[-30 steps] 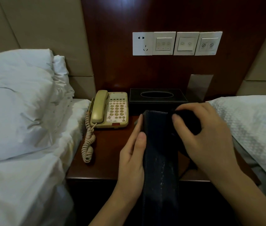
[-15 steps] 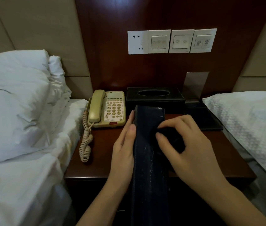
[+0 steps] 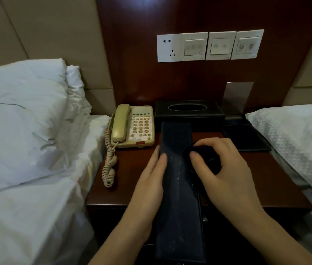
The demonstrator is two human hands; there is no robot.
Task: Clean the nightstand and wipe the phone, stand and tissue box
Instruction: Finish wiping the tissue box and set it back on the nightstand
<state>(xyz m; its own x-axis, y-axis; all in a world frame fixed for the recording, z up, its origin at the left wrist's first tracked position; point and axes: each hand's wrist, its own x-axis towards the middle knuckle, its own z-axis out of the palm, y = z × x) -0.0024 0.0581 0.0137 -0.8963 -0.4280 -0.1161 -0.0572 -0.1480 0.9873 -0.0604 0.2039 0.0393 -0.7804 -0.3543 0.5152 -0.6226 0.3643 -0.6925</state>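
A long dark rectangular case (image 3: 178, 197), speckled with dust, reaches from the nightstand (image 3: 270, 180) towards me. My left hand (image 3: 147, 186) holds its left side, thumb on top. My right hand (image 3: 229, 169) grips a dark cloth (image 3: 205, 155) and presses it on the case's right edge. A beige phone (image 3: 134, 129) with a coiled cord sits at the back left. Behind the case stands a black tissue box (image 3: 189, 111). A metal stand (image 3: 237, 98) rises at the back right.
A flat black tray (image 3: 247, 140) lies at the right back of the nightstand. White pillows (image 3: 17, 121) and bedding crowd the left edge, and another bed (image 3: 296, 138) borders the right. A socket and switches (image 3: 208, 45) are on the wooden wall panel.
My right hand has drawn the cloth down the case towards me, from its far end to near the middle. My left hand kept its hold on the case's left side.
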